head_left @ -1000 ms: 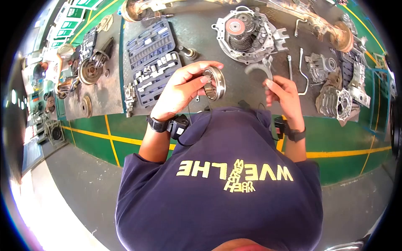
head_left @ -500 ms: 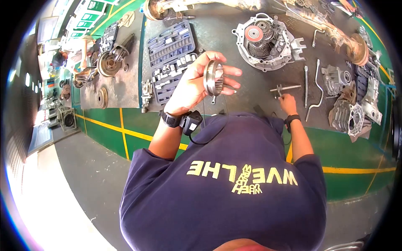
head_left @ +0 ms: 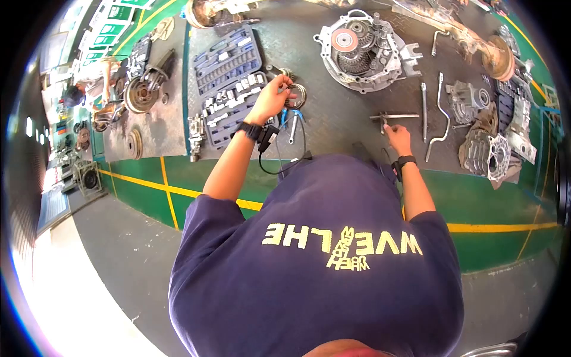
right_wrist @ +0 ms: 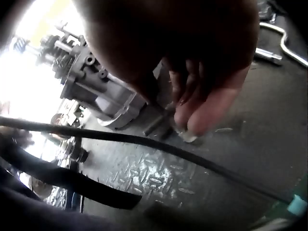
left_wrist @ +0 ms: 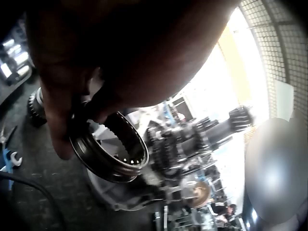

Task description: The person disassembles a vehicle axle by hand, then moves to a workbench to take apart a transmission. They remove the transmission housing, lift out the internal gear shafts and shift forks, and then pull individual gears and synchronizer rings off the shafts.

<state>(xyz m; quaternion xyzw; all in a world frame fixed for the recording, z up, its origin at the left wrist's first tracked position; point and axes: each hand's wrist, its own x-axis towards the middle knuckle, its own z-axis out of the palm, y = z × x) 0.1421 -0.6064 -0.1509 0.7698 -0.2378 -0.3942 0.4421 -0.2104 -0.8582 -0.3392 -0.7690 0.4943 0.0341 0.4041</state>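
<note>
My left hand (head_left: 270, 102) pinches a synchronizer sleeve (left_wrist: 98, 160), a steel ring with teeth on its inside and a groove round its outside. It is tilted just above the table, beside the socket set. A small gear shaft (left_wrist: 34, 108) lies close behind those fingers. Low over the table at the right, my right hand (head_left: 399, 138) grips a shift fork (head_left: 383, 124) with its fingertips. The fork is seen nearly edge-on, at a thin metal rod (head_left: 404, 116). In the right wrist view, my palm and fingers hide most of the fork.
An opened gearbox (head_left: 389, 71) stands at the table's back middle. The blue socket case (head_left: 229, 74) lies left, with blue-handled pliers (head_left: 284, 119) and a wrench (head_left: 292, 132) near it. Long bars (head_left: 424, 113) and metal housings (head_left: 473, 104) lie right. A cable hangs by my left wrist.
My left hand turned over and moved the sleeve away from my body, down toward the table. My right hand lowered the shift fork from mid-air to the table by the rod.
</note>
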